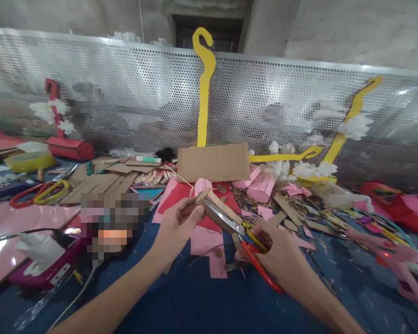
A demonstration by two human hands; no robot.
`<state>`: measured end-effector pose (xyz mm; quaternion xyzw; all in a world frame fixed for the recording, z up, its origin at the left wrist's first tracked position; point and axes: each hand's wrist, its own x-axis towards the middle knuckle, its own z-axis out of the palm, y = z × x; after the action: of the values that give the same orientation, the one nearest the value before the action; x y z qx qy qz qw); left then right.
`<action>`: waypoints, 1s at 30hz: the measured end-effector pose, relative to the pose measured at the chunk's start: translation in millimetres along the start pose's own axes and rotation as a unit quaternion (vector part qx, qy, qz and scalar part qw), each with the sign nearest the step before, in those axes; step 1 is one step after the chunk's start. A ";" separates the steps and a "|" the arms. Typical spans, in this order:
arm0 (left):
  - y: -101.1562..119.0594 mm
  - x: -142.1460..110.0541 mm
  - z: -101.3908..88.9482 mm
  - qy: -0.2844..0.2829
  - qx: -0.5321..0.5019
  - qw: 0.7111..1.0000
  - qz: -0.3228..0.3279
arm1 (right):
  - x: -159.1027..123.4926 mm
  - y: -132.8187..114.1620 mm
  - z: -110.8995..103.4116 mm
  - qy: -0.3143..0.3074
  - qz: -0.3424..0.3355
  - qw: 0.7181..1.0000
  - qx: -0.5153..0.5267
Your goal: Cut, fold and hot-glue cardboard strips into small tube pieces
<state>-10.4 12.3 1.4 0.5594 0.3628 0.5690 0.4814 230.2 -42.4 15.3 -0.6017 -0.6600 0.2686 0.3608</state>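
Note:
Between thumb and fingers, my left hand (181, 221) pinches one end of a narrow brown cardboard piece (226, 207). My right hand (273, 248) is closed around the red and yellow handles of a pair of scissors (232, 226). The blades reach left along the cardboard, their tips close to my left thumb. Under both hands lie pink paper pieces (209, 253) and a red sheet (170, 204). Just beyond stands a brown cardboard panel (214, 162) with a tall yellow hook-shaped strip (203, 102) rising behind it.
Cardboard and paper scraps (292, 211) litter the right side, beside a pink glue gun (386, 260). At left are a purple power strip (45, 260), more scissors (50, 192), yellow tape (30, 161) and cardboard strips (97, 185). A perforated metal panel (153, 102) closes the back.

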 end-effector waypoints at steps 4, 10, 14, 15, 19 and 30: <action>-0.7 0.4 -0.4 -0.002 -0.008 1.000 0.001 | -1.1 -5.4 -0.8 0.015 -0.003 1.000 -0.019; -2.0 1.0 -1.0 -0.002 -0.012 1.000 -0.004 | -0.2 -1.4 1.1 0.034 -0.007 0.999 -0.041; -3.3 1.6 -1.4 0.005 -0.015 1.000 -0.004 | 0.6 2.2 4.2 0.032 -0.003 0.998 -0.050; -3.1 1.6 -1.2 0.010 -0.013 1.000 -0.005 | 0.9 2.8 5.0 0.032 -0.004 0.998 -0.051; 0.5 0.5 0.7 0.022 0.003 1.000 -0.011 | 1.9 4.8 6.6 0.028 0.000 0.999 -0.020; 1.8 1.1 0.1 0.027 0.019 0.999 0.002 | 1.1 -7.1 1.2 0.048 -0.022 0.994 -0.100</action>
<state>-10.5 12.9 3.5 0.5536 0.3854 0.5779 0.4593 224.9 -42.1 20.3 -0.6326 -0.6781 0.1643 0.3360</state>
